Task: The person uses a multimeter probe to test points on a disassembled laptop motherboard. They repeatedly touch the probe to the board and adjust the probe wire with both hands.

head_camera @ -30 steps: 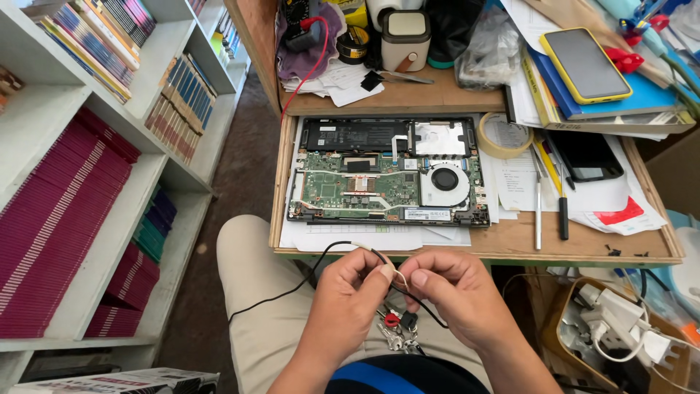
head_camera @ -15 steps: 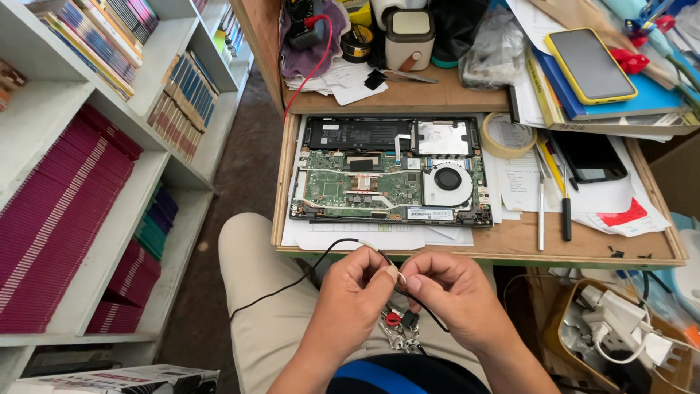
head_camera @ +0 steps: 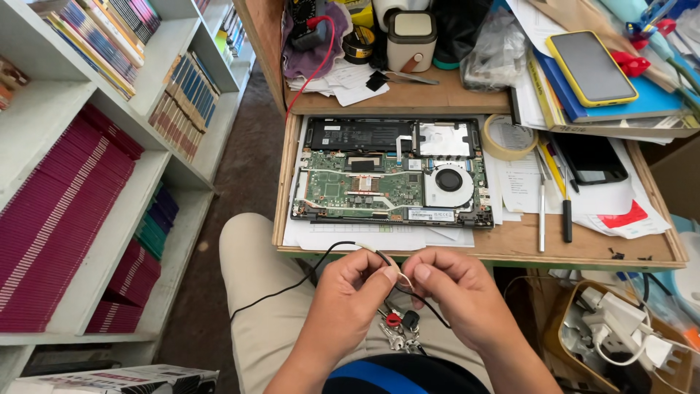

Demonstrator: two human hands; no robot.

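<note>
Head view: left hand (head_camera: 348, 292) and right hand (head_camera: 453, 286) are hovering over the lap, fingertips pinching a thin black wire (head_camera: 306, 273), below the opened laptop (head_camera: 390, 171).

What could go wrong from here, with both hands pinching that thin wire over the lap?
The left hand and right hand grip the thin wire close together, so a tug might snap it. The black cable trails across the knee and could snag. The opened laptop lies exposed among loose pens.

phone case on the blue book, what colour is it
Yellow: the phone case shows best in the head view, at upper right.
</note>
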